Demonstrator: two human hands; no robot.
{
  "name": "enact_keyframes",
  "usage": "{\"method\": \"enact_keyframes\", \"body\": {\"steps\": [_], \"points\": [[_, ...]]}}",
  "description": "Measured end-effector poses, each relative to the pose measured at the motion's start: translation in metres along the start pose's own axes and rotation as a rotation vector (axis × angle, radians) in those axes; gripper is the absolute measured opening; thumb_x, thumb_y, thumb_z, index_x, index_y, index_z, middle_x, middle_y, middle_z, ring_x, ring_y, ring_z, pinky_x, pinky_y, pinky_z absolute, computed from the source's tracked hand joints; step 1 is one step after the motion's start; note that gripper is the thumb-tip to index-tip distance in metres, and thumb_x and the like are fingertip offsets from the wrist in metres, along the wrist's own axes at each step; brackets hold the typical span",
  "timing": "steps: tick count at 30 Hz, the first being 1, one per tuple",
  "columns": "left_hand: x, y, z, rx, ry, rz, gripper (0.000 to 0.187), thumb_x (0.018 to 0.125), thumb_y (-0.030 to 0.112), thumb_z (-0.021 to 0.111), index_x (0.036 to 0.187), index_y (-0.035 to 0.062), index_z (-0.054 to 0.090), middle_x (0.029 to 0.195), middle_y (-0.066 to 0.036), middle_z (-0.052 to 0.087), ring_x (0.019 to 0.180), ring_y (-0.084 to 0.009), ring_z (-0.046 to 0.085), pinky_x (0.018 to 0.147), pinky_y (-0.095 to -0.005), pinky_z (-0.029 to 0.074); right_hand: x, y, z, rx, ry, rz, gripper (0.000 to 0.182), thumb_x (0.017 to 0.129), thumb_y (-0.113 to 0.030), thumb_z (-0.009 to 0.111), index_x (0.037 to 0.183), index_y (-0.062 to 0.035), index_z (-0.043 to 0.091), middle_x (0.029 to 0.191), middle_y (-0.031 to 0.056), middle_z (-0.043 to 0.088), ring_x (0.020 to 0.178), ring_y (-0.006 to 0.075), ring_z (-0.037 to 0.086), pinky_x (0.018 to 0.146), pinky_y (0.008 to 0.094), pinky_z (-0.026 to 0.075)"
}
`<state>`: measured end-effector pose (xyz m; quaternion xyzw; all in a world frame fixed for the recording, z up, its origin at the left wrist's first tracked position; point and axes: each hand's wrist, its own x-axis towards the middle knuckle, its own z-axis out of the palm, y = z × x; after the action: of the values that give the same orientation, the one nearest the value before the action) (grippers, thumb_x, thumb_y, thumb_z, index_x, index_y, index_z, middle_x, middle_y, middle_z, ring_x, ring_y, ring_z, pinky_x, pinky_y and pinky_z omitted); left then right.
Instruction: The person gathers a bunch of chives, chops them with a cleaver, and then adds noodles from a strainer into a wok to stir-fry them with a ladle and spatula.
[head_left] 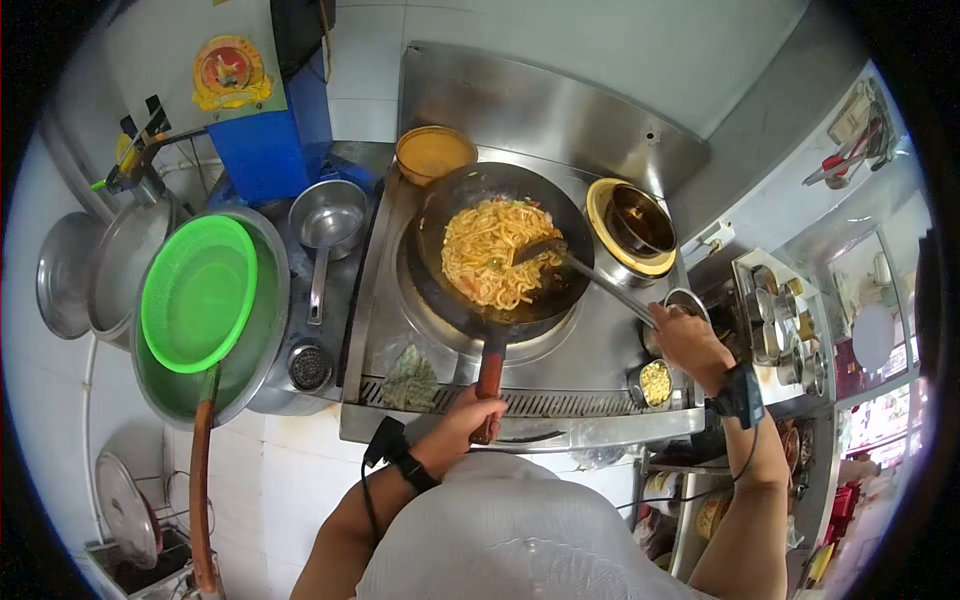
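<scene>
A dark wok [470,185] sits over the burner of the steel stove, with thick noodles [495,240] in a reddish-brown sauce inside it. My left hand [472,418] is closed around the wok's wooden handle [489,375]. In my right hand [690,345] is the long metal handle of a wok spatula [610,285]. The spatula's blade rests among the noodles at their right side and is partly covered by them. Just below my right hand stands a small container of chopped yellowish bits [655,383].
A green plastic basket [200,290] lies in a large metal basin [262,340] at left, beside a steel ladle pot [330,215]. Behind the wok is a yellowish bowl [436,155]. A pot with dark liquid [640,220] stands at right. A crumpled cloth [410,380] lies at the stove front.
</scene>
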<state>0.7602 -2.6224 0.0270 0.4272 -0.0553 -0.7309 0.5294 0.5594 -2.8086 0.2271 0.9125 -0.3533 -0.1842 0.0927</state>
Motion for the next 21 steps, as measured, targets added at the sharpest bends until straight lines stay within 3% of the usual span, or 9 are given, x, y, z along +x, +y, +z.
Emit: {"method": "enact_keyframes", "body": {"steps": [7,9,11,12,14,15,17,18,21], "points": [[0.001,0.0,0.003,-0.006,0.013,0.025,0.019,0.071,0.005,0.056,0.082,0.0075,0.04,0.062,-0.002,0.044,0.044,-0.0099,0.044,0.035,-0.0241,0.037,0.02,0.017,0.053,0.404,0.043,0.096,0.025,0.083,-0.019,0.042,0.097,0.0015,0.042,0.068,0.0233,0.054,0.065,0.0301,0.059,0.054,0.0392,0.046],[-0.001,0.001,0.0,0.0,0.035,0.016,0.019,0.071,0.004,0.056,0.081,0.0074,0.041,0.062,-0.002,0.044,0.044,-0.0097,0.044,0.036,-0.0239,0.038,0.045,-0.009,0.058,0.878,-0.244,0.315,0.022,0.083,-0.017,0.041,0.096,0.0008,0.042,0.063,0.0179,0.052,0.053,0.0248,0.056,0.043,0.0355,0.043],[0.005,-0.001,-0.004,0.005,-0.009,-0.018,0.029,0.073,0.004,0.055,0.097,0.0064,0.039,0.062,-0.002,0.046,0.044,-0.012,0.047,0.036,-0.028,0.04,0.069,-0.03,0.097,1.144,-0.275,0.301,0.021,0.081,-0.01,0.043,0.098,0.0012,0.04,0.057,0.005,0.044,0.035,0.0133,0.041,0.032,0.0278,0.035],[0.005,-0.002,-0.003,0.016,-0.011,0.0,0.029,0.073,0.004,0.055,0.097,0.0063,0.038,0.063,-0.002,0.046,0.044,-0.0116,0.047,0.036,-0.0276,0.04,0.07,-0.043,0.093,1.148,-0.274,0.296,0.021,0.081,-0.01,0.043,0.098,0.0012,0.04,0.057,0.005,0.044,0.035,0.0133,0.041,0.032,0.0278,0.035],[0.006,-0.003,-0.001,0.018,0.003,0.001,0.029,0.073,0.004,0.055,0.097,0.0063,0.038,0.063,-0.002,0.045,0.045,-0.0113,0.047,0.036,-0.0274,0.04,0.067,-0.065,0.084,1.983,-0.552,0.335,0.022,0.08,-0.006,0.044,0.101,-0.0002,0.041,0.058,-0.0007,0.039,0.034,0.0058,0.033,0.029,0.0208,0.029],[0.005,-0.003,0.0,0.015,0.011,0.003,0.03,0.073,0.004,0.055,0.097,0.0063,0.038,0.063,-0.002,0.045,0.045,-0.011,0.047,0.036,-0.0272,0.04,0.064,-0.064,0.082,1.985,-0.554,0.332,0.022,0.08,-0.006,0.044,0.101,-0.0002,0.041,0.058,-0.0007,0.039,0.034,0.0058,0.033,0.029,0.0208,0.029],[0.0,0.0,0.005,0.016,0.024,0.013,0.024,0.072,0.004,0.055,0.089,0.0068,0.04,0.063,-0.002,0.044,0.046,-0.01,0.046,0.037,-0.0251,0.039,0.057,-0.059,0.077,2.542,-0.757,0.32,0.026,0.081,-0.004,0.043,0.106,-0.001,0.041,0.058,-0.0025,0.036,0.035,0.0001,0.03,0.027,0.0156,0.023],[-0.003,0.001,0.006,0.022,0.032,0.018,0.019,0.071,0.004,0.056,0.081,0.0073,0.041,0.063,-0.001,0.044,0.046,-0.0089,0.045,0.038,-0.023,0.039,0.048,-0.056,0.071,2.576,-0.783,0.298,0.023,0.08,-0.004,0.046,0.102,-0.005,0.045,0.056,-0.004,0.035,0.036,-0.0003,0.032,0.028,0.0145,0.024],[-0.002,0.001,0.007,0.006,0.04,0.025,0.02,0.07,0.004,0.056,0.082,0.0068,0.04,0.063,-0.002,0.044,0.046,-0.0093,0.045,0.037,-0.0233,0.039,0.019,-0.047,0.053,2.492,-0.672,0.193,0.025,0.08,-0.004,0.046,0.105,-0.0045,0.043,0.057,-0.0038,0.035,0.035,0.0,0.031,0.028,0.0148,0.024]]}}
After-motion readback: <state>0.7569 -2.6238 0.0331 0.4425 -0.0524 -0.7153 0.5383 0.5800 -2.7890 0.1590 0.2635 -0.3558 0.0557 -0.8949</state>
